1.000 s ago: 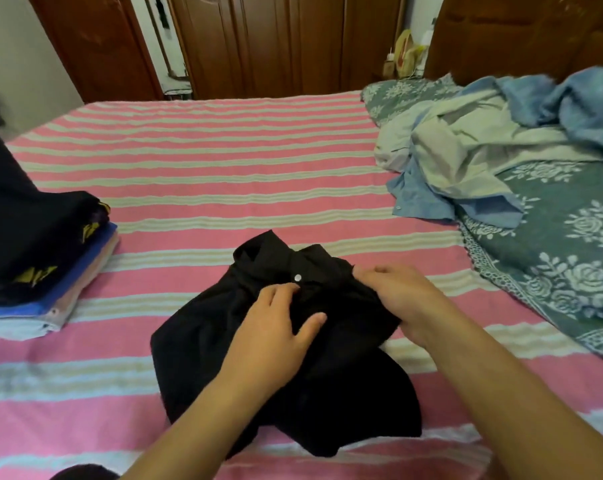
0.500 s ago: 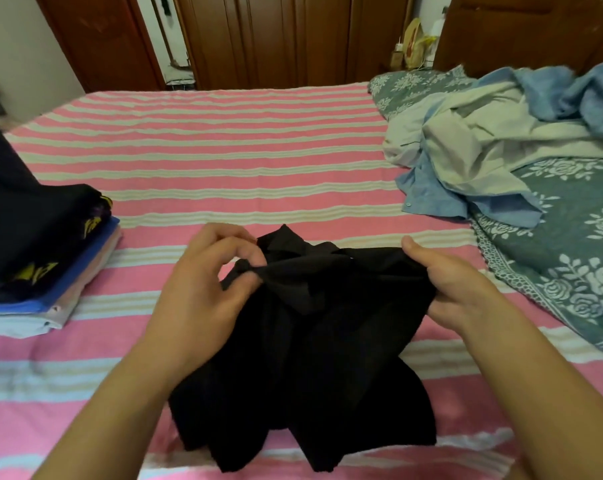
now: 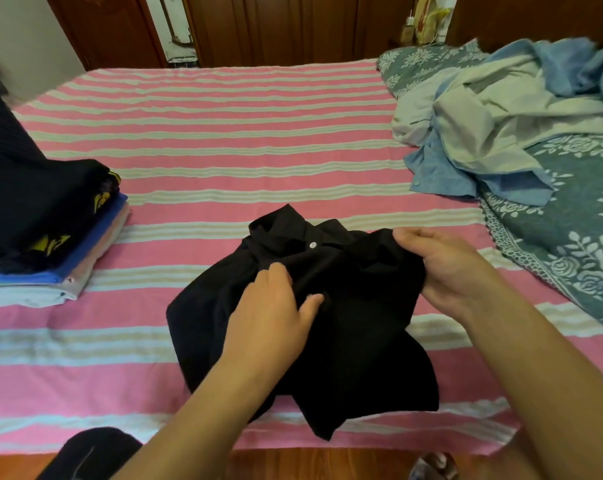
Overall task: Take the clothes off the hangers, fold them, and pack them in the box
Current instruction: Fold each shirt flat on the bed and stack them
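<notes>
A black collared shirt (image 3: 359, 341) lies bunched on the pink striped bed (image 3: 224, 140), collar and a white button facing up. My left hand (image 3: 276, 313) rests on the shirt's middle, fingers curled into the cloth with the thumb out. My right hand (image 3: 442, 268) grips the shirt's right shoulder edge. A stack of folded clothes (image 3: 47, 237), black on top with blue and pale layers below, sits at the left edge of the bed. No hanger or box is in view.
A heap of unfolded blue and pale grey shirts (image 3: 494, 126) lies at the right on a teal floral blanket (image 3: 570, 244). Dark wooden doors stand behind the bed. The wooden floor and a dark object (image 3: 92, 452) show at the bottom.
Half a second ago both hands held the shirt lifted by its top edge. Now it lies down on the bed with the collar up, left hand on its middle, right hand at its right side.
</notes>
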